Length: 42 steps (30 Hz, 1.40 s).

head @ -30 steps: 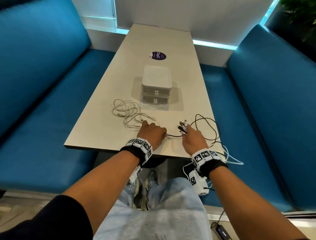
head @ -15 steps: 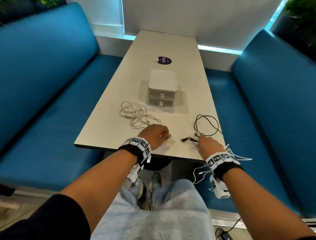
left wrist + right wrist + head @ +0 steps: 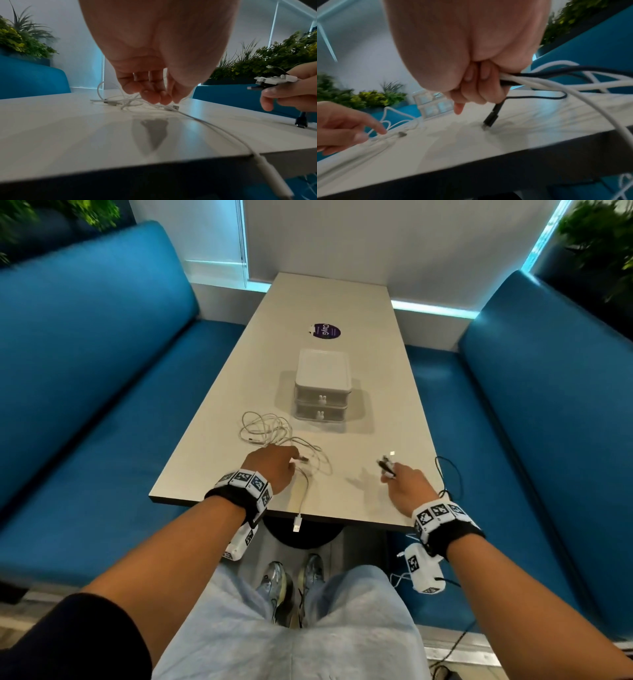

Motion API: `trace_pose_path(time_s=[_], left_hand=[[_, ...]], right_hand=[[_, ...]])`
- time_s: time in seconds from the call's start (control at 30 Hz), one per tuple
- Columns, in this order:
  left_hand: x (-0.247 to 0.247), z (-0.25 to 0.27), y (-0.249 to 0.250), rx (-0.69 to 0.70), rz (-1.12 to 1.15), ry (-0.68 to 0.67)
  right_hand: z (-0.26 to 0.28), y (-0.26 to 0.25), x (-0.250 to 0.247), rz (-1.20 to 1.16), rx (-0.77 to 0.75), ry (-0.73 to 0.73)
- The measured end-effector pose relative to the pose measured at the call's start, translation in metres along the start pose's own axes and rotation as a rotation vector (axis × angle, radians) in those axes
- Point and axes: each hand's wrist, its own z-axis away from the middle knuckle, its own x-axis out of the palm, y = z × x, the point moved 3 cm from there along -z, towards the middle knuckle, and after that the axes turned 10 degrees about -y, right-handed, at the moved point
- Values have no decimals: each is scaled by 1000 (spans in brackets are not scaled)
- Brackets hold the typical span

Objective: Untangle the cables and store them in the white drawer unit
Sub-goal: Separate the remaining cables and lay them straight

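Note:
The white drawer unit (image 3: 322, 378) stands mid-table with both drawers closed. A loose tangle of white cable (image 3: 265, 429) lies in front of it on the left. My left hand (image 3: 284, 465) is down on this cable, thumb and index fingertip pinching it beside a connector (image 3: 401, 134). One plug end of it (image 3: 297, 523) hangs over the table's front edge. My right hand (image 3: 394, 477) is raised slightly and grips a bundle of black and white cables (image 3: 539, 79). A black plug (image 3: 490, 120) dangles from that hand and touches the table. The bundle trails off the right edge.
The table (image 3: 359, 501) is long and narrow, with blue benches (image 3: 102, 412) on both sides. A purple sticker (image 3: 327, 331) sits beyond the drawer unit. A black cable loop (image 3: 448, 474) lies at the right table edge. My knees and shoes are below the front edge.
My right hand has pulled the cable bundle to the right and lifted it, dragging the black loop to the table's edge. My left hand has shifted onto the white cable.

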Motion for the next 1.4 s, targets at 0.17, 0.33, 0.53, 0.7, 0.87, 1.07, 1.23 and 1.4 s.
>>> trace_pose_path(time_s=[0.17, 0.33, 0.53, 0.7, 0.87, 1.07, 1.23, 1.4], left_hand=[[4, 7, -7, 1, -22, 114], [-23, -4, -15, -7, 59, 403], [-21, -48, -23, -1, -87, 105], [-2, -62, -20, 29, -351, -24], [4, -66, -20, 52, -340, 85], [4, -72, -18, 88, -377, 25], [1, -72, -19, 48, -365, 60], [-5, -69, -16, 106, -408, 103]], right_hand=[[-5, -13, 29, -84, 16, -116], [-14, -11, 28, -203, 35, -97], [-26, -11, 31, -210, 47, -99], [-33, -11, 31, -214, 48, -104], [-38, -16, 32, -210, 30, -107], [-43, -16, 35, -225, 40, -96], [-40, -17, 35, -219, 17, -108], [-38, -18, 34, -220, 8, -122]])
